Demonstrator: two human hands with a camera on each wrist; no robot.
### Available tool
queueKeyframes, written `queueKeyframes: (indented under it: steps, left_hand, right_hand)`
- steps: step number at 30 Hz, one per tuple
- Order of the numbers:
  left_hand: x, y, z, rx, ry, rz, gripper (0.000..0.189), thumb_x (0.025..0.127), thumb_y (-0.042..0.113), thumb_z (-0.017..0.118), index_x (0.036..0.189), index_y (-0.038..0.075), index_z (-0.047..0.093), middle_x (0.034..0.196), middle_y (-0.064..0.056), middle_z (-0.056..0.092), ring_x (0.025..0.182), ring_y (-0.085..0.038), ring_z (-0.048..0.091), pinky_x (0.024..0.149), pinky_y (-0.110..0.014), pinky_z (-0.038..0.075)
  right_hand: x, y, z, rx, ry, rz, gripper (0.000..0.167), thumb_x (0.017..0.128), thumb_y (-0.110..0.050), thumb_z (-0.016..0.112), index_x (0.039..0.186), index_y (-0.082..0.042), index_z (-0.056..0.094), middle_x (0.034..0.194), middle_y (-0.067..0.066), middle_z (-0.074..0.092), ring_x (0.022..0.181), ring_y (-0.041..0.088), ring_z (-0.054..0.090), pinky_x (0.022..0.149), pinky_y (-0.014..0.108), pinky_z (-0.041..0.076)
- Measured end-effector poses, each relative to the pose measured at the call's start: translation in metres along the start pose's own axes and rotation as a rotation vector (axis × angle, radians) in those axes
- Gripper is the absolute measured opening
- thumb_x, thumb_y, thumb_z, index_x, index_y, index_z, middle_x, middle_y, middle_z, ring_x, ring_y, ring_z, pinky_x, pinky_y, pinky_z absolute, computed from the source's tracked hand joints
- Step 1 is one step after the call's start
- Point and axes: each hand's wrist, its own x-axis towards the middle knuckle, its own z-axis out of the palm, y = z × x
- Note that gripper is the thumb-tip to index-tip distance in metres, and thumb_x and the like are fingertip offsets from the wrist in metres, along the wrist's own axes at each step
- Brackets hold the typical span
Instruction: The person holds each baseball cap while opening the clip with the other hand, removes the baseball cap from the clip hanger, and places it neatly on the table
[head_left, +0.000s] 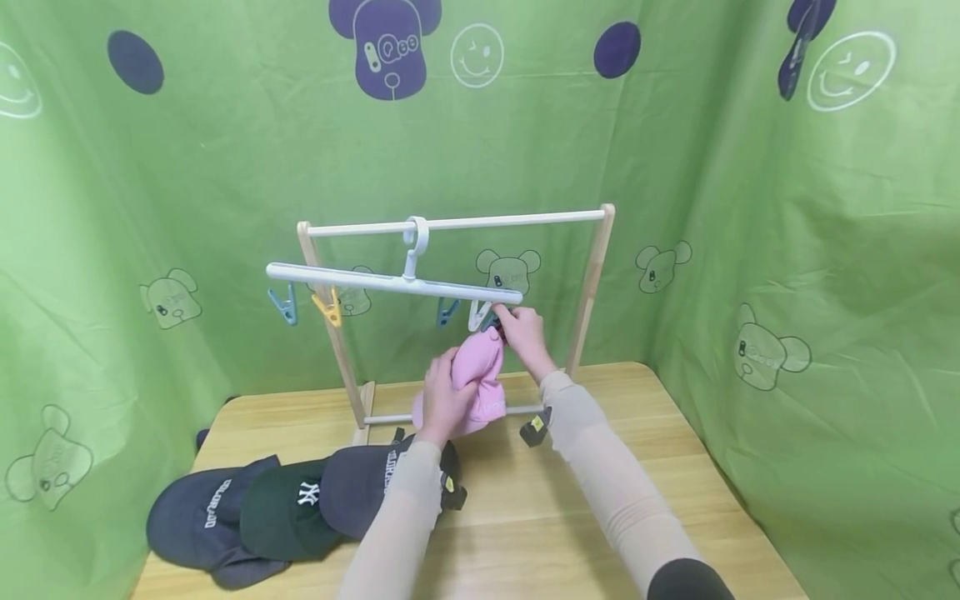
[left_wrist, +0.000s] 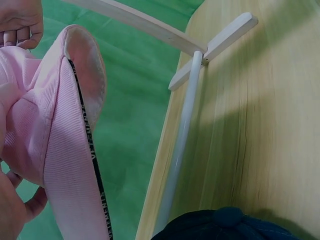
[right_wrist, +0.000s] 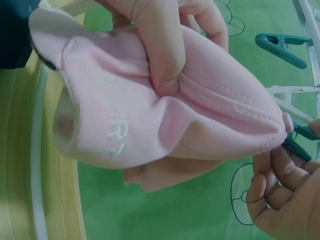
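A pink baseball cap (head_left: pixel 477 362) hangs below the right end of a white hanger (head_left: pixel 360 280). My left hand (head_left: pixel 444 396) grips it by the crown, thumb pressed into the folded cloth. At the crown's top button, my right hand (head_left: pixel 525 337) pinches a dark green clip (right_wrist: pixel 299 145). The clip's jaws are at the button end; whether they bite the cloth I cannot tell. Just beside it hangs a white clip (head_left: pixel 478 315). In the left wrist view, the cap's opening and a black lettered inner tape (left_wrist: pixel 90 145) show.
Other clips hang along the hanger: a blue clip (head_left: pixel 284 305), a yellow clip (head_left: pixel 327 307) and a second blue clip (head_left: pixel 447 312). A wooden rack (head_left: pixel 592 287) carries the hanger. Overlapping dark caps (head_left: pixel 197 512) lie at the front left of the table (head_left: pixel 600 533). Green curtains surround it.
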Motion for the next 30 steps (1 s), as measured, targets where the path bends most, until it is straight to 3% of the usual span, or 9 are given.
queueKeyframes:
  steps: [17, 30]
  left_hand:
    - [-0.002, -0.003, -0.008, 0.058, 0.047, 0.006, 0.058, 0.079, 0.027, 0.079, 0.132, 0.017, 0.057, 0.116, -0.010, 0.064, 0.103, -0.030, 0.059, 0.091, -0.046, 0.049]
    - [-0.002, -0.003, -0.012, 0.067, 0.056, 0.005, 0.058, 0.079, 0.029, 0.079, 0.131, 0.017, 0.058, 0.115, -0.011, 0.065, 0.102, -0.031, 0.060, 0.091, -0.045, 0.049]
  right_hand:
    - [-0.001, 0.001, 0.004, -0.028, -0.029, -0.009, 0.042, 0.094, -0.043, 0.055, 0.062, -0.015, 0.051, 0.056, -0.005, 0.049, 0.049, 0.011, 0.039, 0.046, 0.023, 0.034]
    - [-0.002, -0.004, 0.005, -0.041, -0.055, -0.027, 0.040, 0.095, -0.039, 0.054, 0.067, -0.010, 0.056, 0.057, -0.005, 0.051, 0.048, 0.010, 0.042, 0.045, 0.021, 0.035]
